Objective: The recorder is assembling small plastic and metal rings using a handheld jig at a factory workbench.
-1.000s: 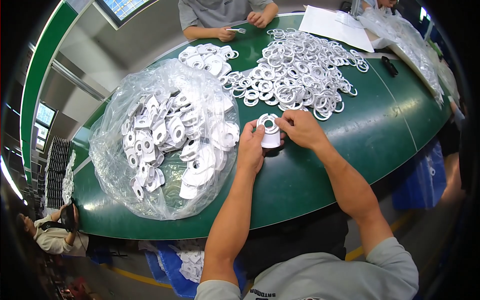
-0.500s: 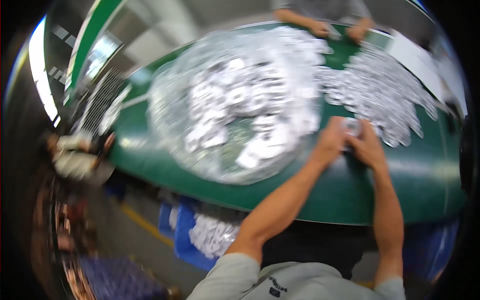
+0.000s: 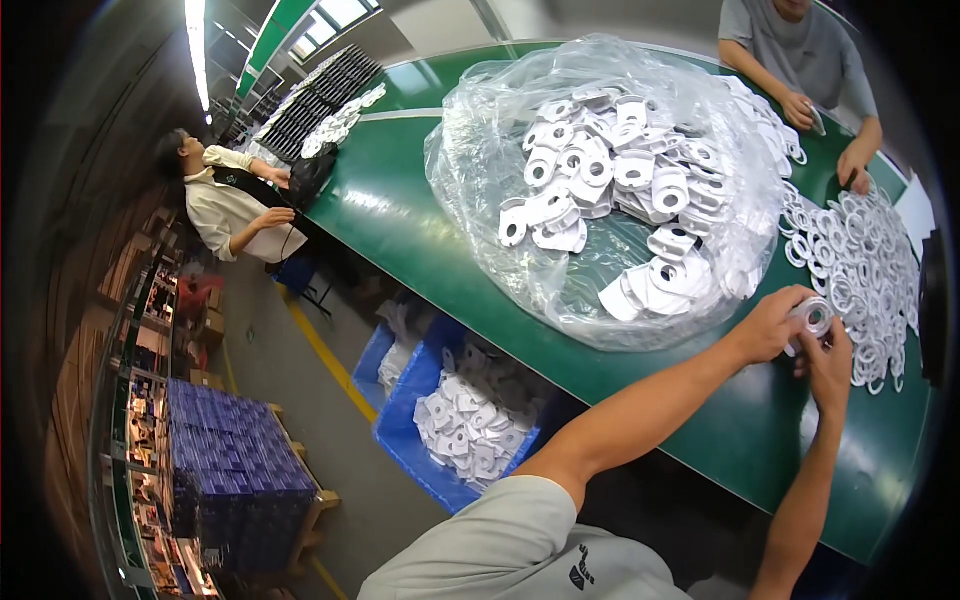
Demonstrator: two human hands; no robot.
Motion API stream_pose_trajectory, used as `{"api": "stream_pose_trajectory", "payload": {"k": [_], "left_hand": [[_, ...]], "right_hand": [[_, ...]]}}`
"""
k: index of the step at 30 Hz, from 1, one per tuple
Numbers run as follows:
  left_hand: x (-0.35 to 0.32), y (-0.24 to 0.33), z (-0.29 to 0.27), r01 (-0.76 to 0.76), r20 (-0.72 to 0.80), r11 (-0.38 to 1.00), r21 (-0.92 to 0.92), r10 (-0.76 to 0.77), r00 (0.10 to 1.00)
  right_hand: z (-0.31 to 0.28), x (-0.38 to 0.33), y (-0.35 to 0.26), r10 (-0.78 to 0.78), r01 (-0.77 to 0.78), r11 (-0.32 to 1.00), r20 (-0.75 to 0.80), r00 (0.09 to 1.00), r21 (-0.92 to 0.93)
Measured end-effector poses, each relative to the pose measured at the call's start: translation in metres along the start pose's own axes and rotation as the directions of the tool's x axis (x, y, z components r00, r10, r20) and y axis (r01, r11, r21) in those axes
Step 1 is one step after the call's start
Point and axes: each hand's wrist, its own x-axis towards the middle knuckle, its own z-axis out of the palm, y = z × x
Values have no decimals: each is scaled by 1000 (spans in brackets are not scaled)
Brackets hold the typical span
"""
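Both my hands are raised over the right part of the green table. Between them is a white plastic ring piece, its round opening facing up. The fingers of my left hand close around its left side. My right hand grips it from the near right, thumb at the rim. My fingers cover much of its underside. Just beyond my hands spreads a heap of thin white rings. Left of them, white flat plastic parts with round holes lie piled on a spread clear plastic bag.
Across the table a co-worker handles a white part. Another person stands at the far left near stacked black trays. Below the table edge sits a blue bin of white parts. Purple boxes are stacked on a pallet.
The view has swung left, so the table, bag and hands appear farther right, and the picture is sharper. Both hands stay together on the ring piece.
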Motion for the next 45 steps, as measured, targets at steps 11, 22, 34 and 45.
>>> {"api": "stream_pose_trajectory", "payload": {"k": [11,22,34,45], "left_hand": [[-2,-7,-3,94,-63,982,164,-85,994],[-3,-4,-18,253,183,925,-282,-207,961],[0,6,-9,419,101,898,-133,-408,907],[2,-3,-12,100,68,956,277,-124,990]], "right_hand": [[2,0,7,-9,-3,989,79,997,150],[-30,2,5,130,-207,923,244,961,323],[-31,-3,6,217,-324,839,276,936,438],[-26,2,11,143,-241,851,236,961,467]]}}
